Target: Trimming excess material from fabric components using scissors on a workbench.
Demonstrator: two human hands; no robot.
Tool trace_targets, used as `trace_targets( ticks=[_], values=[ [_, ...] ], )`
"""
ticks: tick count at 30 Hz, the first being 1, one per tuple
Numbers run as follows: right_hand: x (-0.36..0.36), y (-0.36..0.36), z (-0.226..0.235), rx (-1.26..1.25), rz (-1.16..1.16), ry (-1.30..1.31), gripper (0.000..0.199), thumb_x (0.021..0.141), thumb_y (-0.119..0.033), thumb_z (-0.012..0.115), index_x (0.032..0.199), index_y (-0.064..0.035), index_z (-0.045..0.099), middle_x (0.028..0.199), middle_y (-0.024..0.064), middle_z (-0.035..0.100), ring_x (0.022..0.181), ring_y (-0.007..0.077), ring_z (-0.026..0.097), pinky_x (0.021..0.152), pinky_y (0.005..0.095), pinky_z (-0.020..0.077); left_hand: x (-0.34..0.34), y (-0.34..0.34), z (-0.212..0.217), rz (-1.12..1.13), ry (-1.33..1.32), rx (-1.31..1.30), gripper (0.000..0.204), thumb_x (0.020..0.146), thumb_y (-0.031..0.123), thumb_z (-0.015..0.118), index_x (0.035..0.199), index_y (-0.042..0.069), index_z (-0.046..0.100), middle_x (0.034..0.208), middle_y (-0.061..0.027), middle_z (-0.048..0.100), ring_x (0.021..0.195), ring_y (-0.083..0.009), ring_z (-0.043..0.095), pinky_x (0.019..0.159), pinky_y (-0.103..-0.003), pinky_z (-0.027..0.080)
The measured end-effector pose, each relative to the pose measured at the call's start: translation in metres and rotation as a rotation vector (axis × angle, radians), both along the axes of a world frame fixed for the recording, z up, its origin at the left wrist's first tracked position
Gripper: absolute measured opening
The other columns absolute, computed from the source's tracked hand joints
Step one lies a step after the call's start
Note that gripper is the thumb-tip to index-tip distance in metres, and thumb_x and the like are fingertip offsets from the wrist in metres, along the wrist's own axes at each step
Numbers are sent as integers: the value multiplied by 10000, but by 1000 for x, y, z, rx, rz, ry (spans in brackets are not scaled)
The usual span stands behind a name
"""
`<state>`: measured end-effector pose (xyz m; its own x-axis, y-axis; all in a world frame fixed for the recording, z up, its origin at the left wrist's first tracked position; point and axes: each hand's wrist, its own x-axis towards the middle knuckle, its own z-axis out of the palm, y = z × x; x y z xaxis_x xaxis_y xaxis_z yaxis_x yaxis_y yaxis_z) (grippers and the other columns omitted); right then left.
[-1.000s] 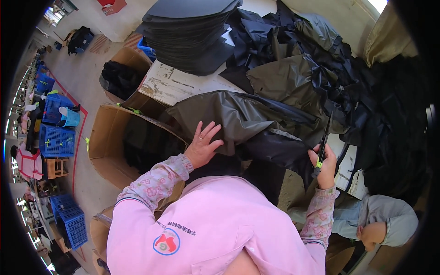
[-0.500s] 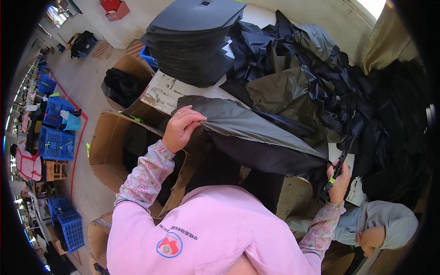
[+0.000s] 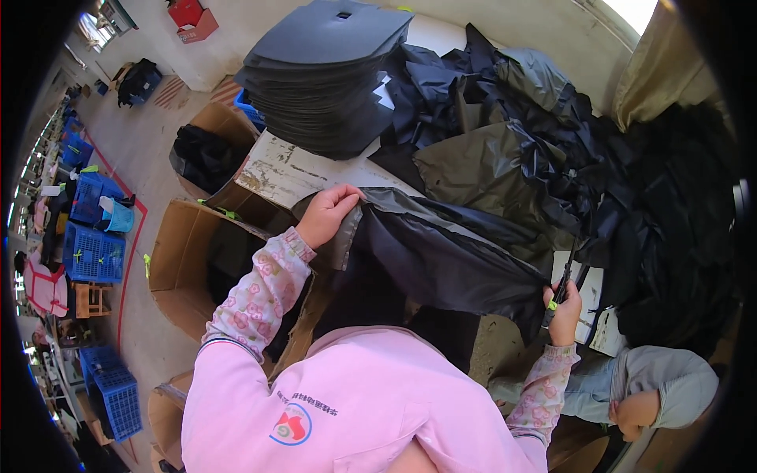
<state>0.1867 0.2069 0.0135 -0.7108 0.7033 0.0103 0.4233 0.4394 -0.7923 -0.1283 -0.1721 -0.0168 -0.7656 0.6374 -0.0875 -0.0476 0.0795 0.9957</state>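
A black fabric panel [image 3: 445, 264] with a shiny grey side is stretched between my two hands above the front edge of the white worn tabletop [image 3: 288, 164]. My left hand [image 3: 325, 216] pinches its upper left corner, where a grey edge hangs down. In my right hand [image 3: 564, 317] are dark scissors [image 3: 563, 285] with a yellow-green tie, their blades pointing up and away. The same hand grips the panel's right end. Behind the panel lies a heap of crumpled black fabric pieces [image 3: 481, 162]. Beside the heap rises a tall stack of dark sheets [image 3: 315, 87].
Open cardboard boxes [image 3: 175, 272] stand at my left, some holding dark material. Farther left are blue plastic crates [image 3: 93, 252] along a red floor line. Black fabric [image 3: 678, 236] piles up at the right. A person in light grey [image 3: 666, 386] is close at my lower right.
The panel's top edge has turned over, so more of the black side faces me. My left hand has shifted slightly right; the right hand has shifted slightly left with the scissors.
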Motion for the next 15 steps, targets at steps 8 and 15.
trace_targets(
  ticks=[8, 15],
  values=[
    [8, 10, -22, 27, -31, 1, 154, 820, -81, 688, 849, -46, 542, 690, -53, 488, 633, 44, 433, 577, 222, 354, 40, 33, 28, -518, 922, -152, 567, 688, 478, 827, 1033, 114, 562, 1366, -149, 447, 1336, -380, 360, 1136, -580, 190],
    [16, 19, -27, -38, -86, -24, 178, 793, -109, 701, 860, -19, 563, 720, -5, 541, 671, 85, 481, 632, 255, 411, 80, 28, 2, -691, 877, -232, 421, 673, 270, 860, 907, 135, 537, 1407, -137, 413, 1377, -389, 318, 1151, -637, 117]
  ],
)
